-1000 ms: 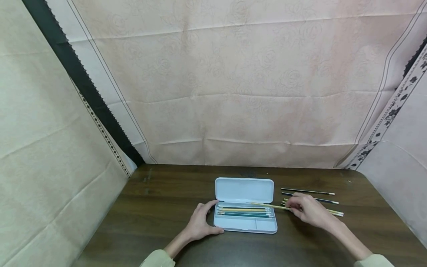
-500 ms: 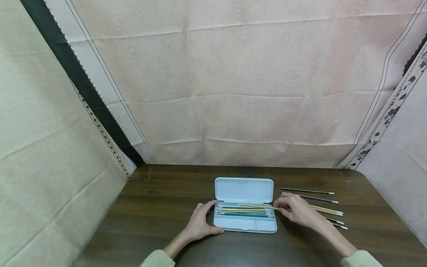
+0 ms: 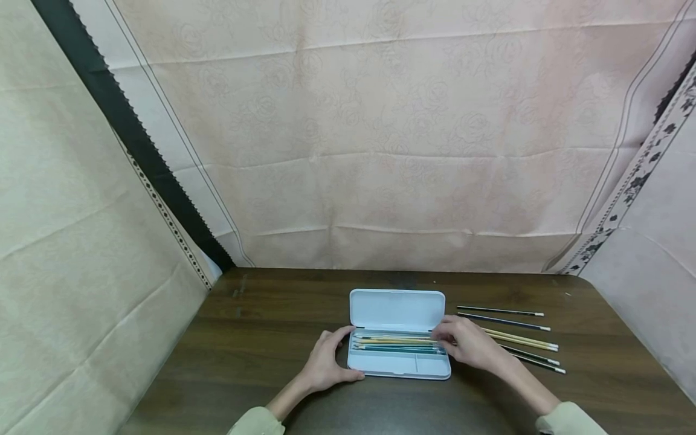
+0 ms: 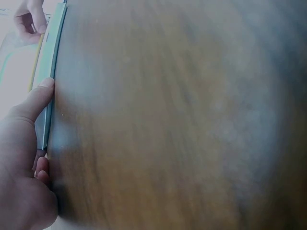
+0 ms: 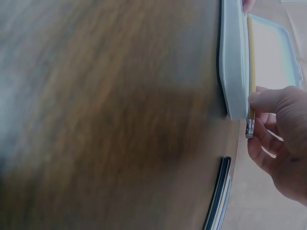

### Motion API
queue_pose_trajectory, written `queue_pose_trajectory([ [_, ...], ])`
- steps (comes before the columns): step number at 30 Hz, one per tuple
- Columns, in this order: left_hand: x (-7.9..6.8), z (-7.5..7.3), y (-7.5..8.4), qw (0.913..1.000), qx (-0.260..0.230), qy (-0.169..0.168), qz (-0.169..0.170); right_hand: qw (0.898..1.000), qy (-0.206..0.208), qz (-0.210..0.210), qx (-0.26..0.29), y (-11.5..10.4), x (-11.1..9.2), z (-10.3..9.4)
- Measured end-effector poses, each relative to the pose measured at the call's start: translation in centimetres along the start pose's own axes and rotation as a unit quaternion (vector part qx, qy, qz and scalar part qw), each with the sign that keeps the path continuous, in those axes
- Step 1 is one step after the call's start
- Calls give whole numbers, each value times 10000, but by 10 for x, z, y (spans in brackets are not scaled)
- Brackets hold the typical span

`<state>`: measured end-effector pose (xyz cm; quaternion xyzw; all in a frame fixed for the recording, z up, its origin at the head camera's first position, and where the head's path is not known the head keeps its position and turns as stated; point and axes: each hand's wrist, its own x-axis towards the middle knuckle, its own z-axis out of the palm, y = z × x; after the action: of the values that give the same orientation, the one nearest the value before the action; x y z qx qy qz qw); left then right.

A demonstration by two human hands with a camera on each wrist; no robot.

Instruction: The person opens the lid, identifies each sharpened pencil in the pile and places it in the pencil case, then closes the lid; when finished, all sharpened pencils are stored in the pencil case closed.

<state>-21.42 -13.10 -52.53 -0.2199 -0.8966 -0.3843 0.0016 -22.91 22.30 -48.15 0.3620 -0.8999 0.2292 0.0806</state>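
A light blue pencil case (image 3: 380,364) lies with its lid raised on the table, and several green and yellow pencils (image 3: 398,348) rest in its long compartment. My left hand (image 3: 325,362) holds the case by its left end, thumb at the front edge and fingers at the back corner. Over the right end of the case, my right hand (image 3: 469,343) pinches a yellow pencil (image 5: 253,62) between thumb and fingers, near its eraser end. In the right wrist view this pencil runs lengthwise along the case; whether it touches the bottom is hidden.
Right of the case, loose pencils lie on the brown table (image 3: 244,356): a black one (image 3: 500,311), a dark blue one (image 3: 511,321), some yellow ones (image 3: 524,340) and some black ones (image 3: 535,359). Pale patterned cloth (image 3: 380,151) hangs behind the table and at both sides.
My right hand has moved left with the yellow pencil, from the loose pencils to over the right end of the case. The left hand and the case have stayed put.
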Motion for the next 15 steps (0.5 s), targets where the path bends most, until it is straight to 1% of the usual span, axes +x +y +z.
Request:
queue_pose_trajectory([
  [11, 0, 0, -1, 10000, -6, 6, 32, 9999, -40, -114, 117, -7, 10, 7],
  [15, 1, 1, -2, 10000, 8, 20, 21, 9996, 19, -282, 72, -10, 13, 11],
])
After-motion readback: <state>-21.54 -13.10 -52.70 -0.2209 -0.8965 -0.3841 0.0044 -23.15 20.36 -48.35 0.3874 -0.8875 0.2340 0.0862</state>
